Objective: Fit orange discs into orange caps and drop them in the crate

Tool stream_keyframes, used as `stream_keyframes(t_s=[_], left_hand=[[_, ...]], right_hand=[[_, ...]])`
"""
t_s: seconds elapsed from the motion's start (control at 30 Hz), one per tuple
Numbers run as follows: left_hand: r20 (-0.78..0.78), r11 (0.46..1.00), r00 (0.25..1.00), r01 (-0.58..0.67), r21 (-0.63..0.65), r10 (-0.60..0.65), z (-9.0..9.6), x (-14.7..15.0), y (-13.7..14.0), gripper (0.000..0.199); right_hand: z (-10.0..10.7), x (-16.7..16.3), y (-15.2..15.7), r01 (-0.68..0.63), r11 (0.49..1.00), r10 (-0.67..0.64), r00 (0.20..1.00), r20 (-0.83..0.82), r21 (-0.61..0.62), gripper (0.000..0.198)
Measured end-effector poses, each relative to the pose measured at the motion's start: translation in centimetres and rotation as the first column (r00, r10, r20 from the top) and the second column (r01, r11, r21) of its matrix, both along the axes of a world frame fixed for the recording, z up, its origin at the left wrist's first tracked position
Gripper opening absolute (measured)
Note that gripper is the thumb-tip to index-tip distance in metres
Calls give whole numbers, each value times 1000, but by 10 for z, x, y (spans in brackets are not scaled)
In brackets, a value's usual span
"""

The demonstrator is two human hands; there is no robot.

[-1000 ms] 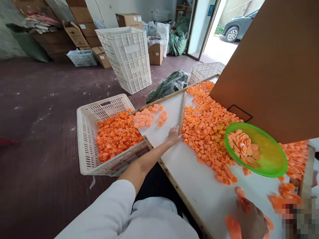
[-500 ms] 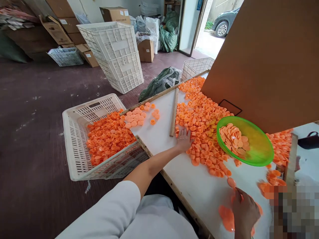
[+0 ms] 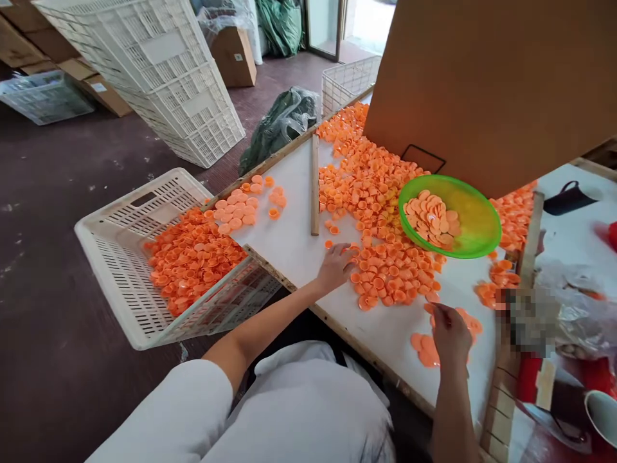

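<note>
My left hand (image 3: pixel 336 265) reaches over the white tabletop (image 3: pixel 289 254) with its fingers apart, the tips touching the near left edge of a heap of small orange plastic cups (image 3: pixel 385 276). My right hand (image 3: pixel 450 331) is closed in a pinch, with an orange disc (image 3: pixel 429 308) at its fingertips. Around that hand lie more flat orange discs (image 3: pixel 424 349). Beyond it, a green bowl (image 3: pixel 477 225) holds a stack of pale orange discs (image 3: pixel 431 218) and rests among the cups.
A white crate (image 3: pixel 108 270) of orange pieces stands against the table's left side. A wooden strip (image 3: pixel 315 186) lies on the tabletop, with loose discs (image 3: pixel 236 211) left of it. A large brown board (image 3: pixel 482 90) rises behind the bowl. Stacked white crates (image 3: pixel 164 77) stand on the floor.
My left hand has drawn back from the wooden strip, and a few loose cups now show there. My right hand has moved closer to the heap's near edge. The view has tilted down.
</note>
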State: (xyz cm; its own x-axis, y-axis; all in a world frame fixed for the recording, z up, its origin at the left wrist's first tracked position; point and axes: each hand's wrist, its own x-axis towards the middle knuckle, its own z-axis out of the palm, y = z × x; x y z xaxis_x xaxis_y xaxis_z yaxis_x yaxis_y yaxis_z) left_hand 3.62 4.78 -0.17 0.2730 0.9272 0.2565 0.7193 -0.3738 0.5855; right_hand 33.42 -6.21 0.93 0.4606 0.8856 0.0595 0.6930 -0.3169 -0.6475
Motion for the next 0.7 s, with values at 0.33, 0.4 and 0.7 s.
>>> stream_keyframes(t_s=[0.33, 0.4, 0.7], left_hand=[[40, 962, 989, 151, -228, -145, -10, 18, -36, 50], [36, 973, 995, 100, -210, -95, -5, 18, -27, 49], [-128, 891, 891, 408, -198, -436, -5, 21, -61, 21]], right_hand=[[-10, -76, 36, -270, 954, 222, 925, -308, -126, 31], [-8, -82, 48, -285, 951, 234, 917, -324, -119, 31], [-13, -57, 26, -120, 984, 65, 932, -356, -135, 47]])
